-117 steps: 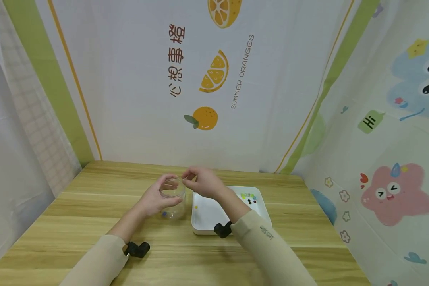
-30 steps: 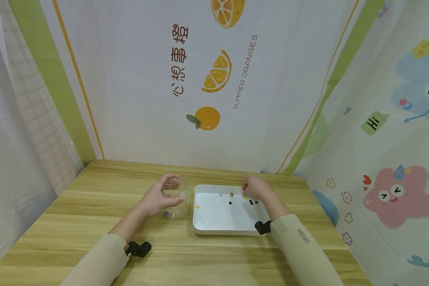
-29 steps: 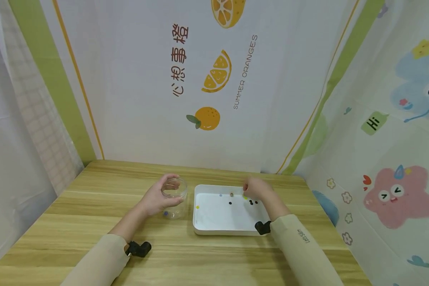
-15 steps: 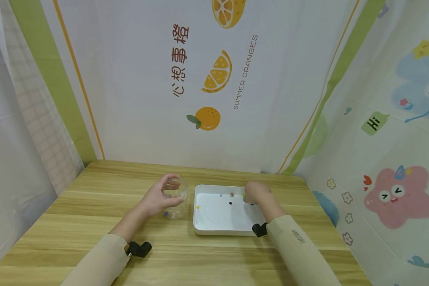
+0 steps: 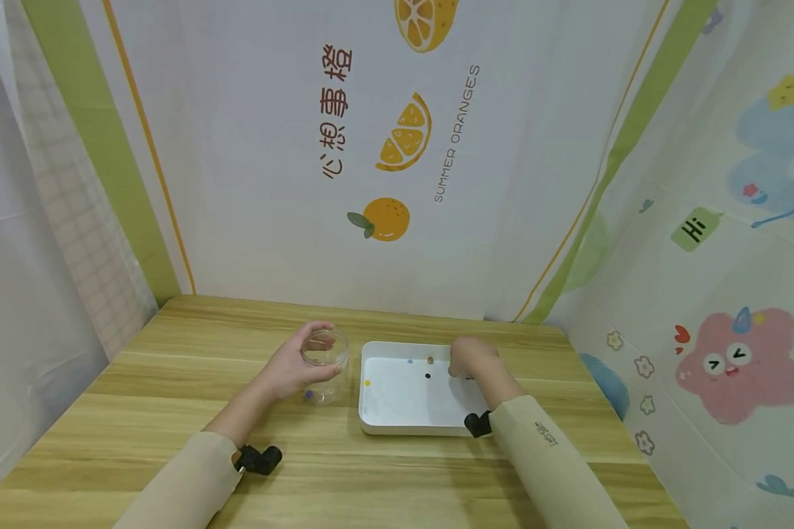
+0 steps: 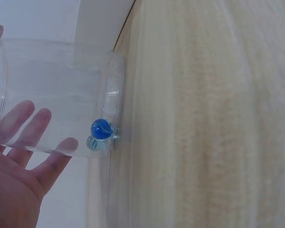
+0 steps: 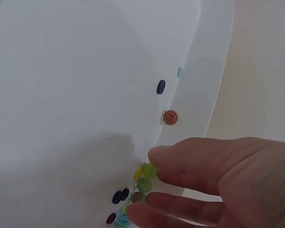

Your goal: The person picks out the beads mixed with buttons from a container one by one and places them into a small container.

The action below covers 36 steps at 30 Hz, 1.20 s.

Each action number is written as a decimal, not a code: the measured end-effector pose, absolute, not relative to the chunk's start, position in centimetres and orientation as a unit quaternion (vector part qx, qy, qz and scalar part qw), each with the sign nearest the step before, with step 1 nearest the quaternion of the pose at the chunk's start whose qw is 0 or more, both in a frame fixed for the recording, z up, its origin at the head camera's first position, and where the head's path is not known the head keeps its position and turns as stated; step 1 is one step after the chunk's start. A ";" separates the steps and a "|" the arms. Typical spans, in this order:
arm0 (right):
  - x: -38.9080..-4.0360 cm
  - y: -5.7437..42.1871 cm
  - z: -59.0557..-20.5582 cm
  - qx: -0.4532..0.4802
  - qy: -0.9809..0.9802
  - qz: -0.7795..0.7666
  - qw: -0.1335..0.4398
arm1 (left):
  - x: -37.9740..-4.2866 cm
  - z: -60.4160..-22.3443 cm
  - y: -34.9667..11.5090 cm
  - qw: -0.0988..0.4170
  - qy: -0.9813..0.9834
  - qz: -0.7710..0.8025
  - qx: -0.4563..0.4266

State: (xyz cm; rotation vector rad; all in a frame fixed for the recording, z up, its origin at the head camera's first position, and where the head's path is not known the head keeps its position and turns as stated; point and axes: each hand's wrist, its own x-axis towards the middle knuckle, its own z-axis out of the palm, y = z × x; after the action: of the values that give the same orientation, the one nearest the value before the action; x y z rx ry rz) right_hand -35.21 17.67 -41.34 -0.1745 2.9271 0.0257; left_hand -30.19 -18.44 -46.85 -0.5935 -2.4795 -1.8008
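Note:
My left hand (image 5: pixel 290 373) grips a clear jar (image 5: pixel 334 380) near its open mouth, fingers and thumb round it; it stands upright on the table. At its bottom, in the left wrist view, lie a blue marble (image 6: pixel 101 128) and a pale clear one (image 6: pixel 93 144). My right hand (image 5: pixel 474 358) reaches into the white tray (image 5: pixel 397 408) at its right part. In the right wrist view its fingers are parted beside a row of marbles, among them a green marble (image 7: pixel 144 185) and a blue-striped marble (image 7: pixel 123 220). Dark buttons (image 7: pixel 117 197) lie close by.
Elsewhere in the tray are a reddish-brown marble (image 7: pixel 170 117), a single dark button (image 7: pixel 161 87), a light-blue piece (image 7: pixel 180 72) and a yellow piece (image 5: pixel 367 383). The tray's raised wall (image 5: pixel 430 431) runs all round. A printed curtain (image 5: pixel 271 220) hangs behind the wooden table (image 5: pixel 344 485).
From the jar's mouth, my right hand has gone right into the tray, and in the last second it shifted slightly towards the front. My left hand keeps its grip on the jar.

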 end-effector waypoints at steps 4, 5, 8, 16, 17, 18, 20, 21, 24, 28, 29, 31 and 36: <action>-35.4 17.6 -41.4 -0.060 0.992 -0.002 0.114 | -30.2 -46.9 -18.4 0.007 -0.796 -0.576 -0.186; -35.4 17.6 -41.3 -0.061 0.991 -0.004 0.118 | -30.2 -46.9 -18.4 0.006 -0.796 -0.576 -0.184; -35.6 17.6 -41.3 -0.063 0.990 -0.011 0.127 | -30.1 -46.8 -18.5 0.003 -0.793 -0.580 -0.190; -36.2 18.2 -41.6 -0.056 0.986 -0.056 0.146 | -30.1 -46.8 -18.5 0.008 -0.792 -0.579 -0.193; -36.2 18.3 -41.6 -0.056 0.986 -0.059 0.147 | -30.1 -46.8 -18.5 0.008 -0.794 -0.577 -0.192; -36.3 18.3 -41.7 -0.055 0.985 -0.062 0.149 | -30.1 -46.8 -18.5 0.009 -0.796 -0.575 -0.191; -36.2 18.4 -41.8 -0.053 0.985 -0.065 0.151 | -30.1 -46.8 -18.5 0.008 -0.798 -0.572 -0.190; -36.2 18.4 -41.8 -0.053 0.985 -0.066 0.152 | -30.1 -46.8 -18.5 0.007 -0.798 -0.572 -0.190; -36.0 18.3 -42.0 -0.057 0.984 -0.069 0.152 | -30.1 -46.7 -18.5 0.003 -0.795 -0.576 -0.189; -35.7 18.0 -42.0 -0.070 0.984 -0.073 0.149 | -30.1 -46.7 -18.5 -0.001 -0.792 -0.580 -0.189; -35.6 17.9 -42.0 -0.073 0.984 -0.071 0.147 | -30.1 -46.7 -18.5 -0.001 -0.792 -0.580 -0.189; -35.5 17.8 -42.0 -0.082 0.984 -0.066 0.145 | -30.1 -46.7 -18.6 0.000 -0.792 -0.580 -0.189; -35.5 17.7 -42.0 -0.090 0.985 -0.051 0.142 | -30.1 -46.7 -18.6 0.003 -0.791 -0.581 -0.191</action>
State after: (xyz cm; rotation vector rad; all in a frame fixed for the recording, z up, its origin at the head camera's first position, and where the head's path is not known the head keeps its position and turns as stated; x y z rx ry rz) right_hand -35.51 17.75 -41.96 -0.2590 2.8419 -0.1485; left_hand -30.09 -18.62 -46.69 -0.6001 -2.4804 -1.8215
